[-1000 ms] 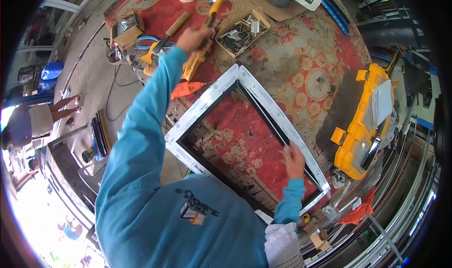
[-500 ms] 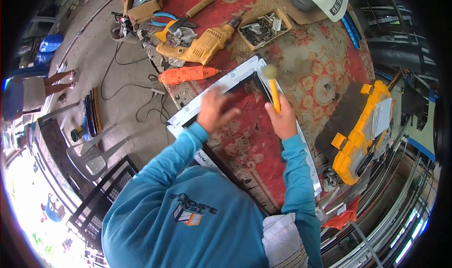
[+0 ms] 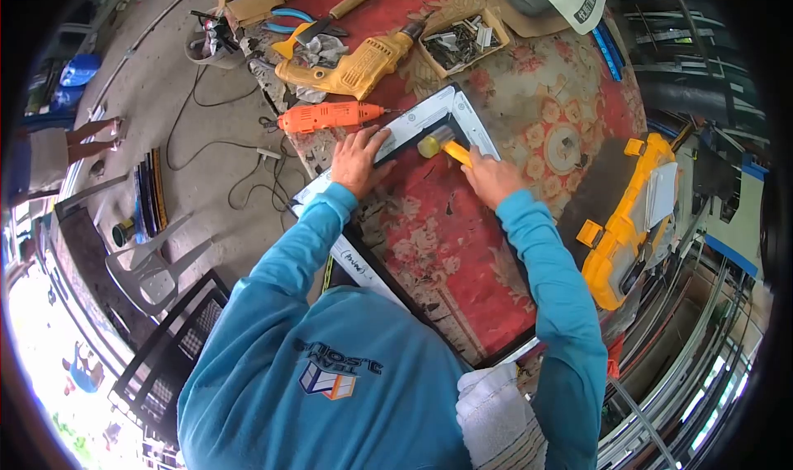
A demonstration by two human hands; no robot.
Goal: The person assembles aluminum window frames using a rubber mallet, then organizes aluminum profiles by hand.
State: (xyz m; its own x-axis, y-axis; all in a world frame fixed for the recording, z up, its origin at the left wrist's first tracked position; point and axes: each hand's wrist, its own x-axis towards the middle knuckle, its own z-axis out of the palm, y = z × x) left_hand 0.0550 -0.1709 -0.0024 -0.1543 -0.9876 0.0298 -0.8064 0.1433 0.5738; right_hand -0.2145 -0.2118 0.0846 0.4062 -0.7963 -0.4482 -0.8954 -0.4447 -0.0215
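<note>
My right hand (image 3: 496, 179) is closed around the yellow handle of a mallet (image 3: 456, 151). The mallet's yellowish head (image 3: 429, 145) is at the inner side of the frame's far corner. A rectangular frame (image 3: 425, 116), with white-filmed outer faces and black inner edges, lies on the table in front of me. My left hand (image 3: 355, 160) grips its left bar, fingers over the top and thumb toward the inside. Beyond that bar, close to my left fingers, lies an orange rotary tool (image 3: 330, 116). My body hides part of the frame's near side.
A yellow drill (image 3: 355, 69), a box of small metal parts (image 3: 464, 40), blue-handled pliers (image 3: 291, 20) and a scraper (image 3: 312, 30) lie at the table's far side. A yellow toolbox (image 3: 632, 222) stands at right. Cables (image 3: 223, 144) trail over the floor at left.
My left hand has come down onto the left bar. The mallet has swung from upright above the right bar to tilted left, its head now inside the frame's corner.
</note>
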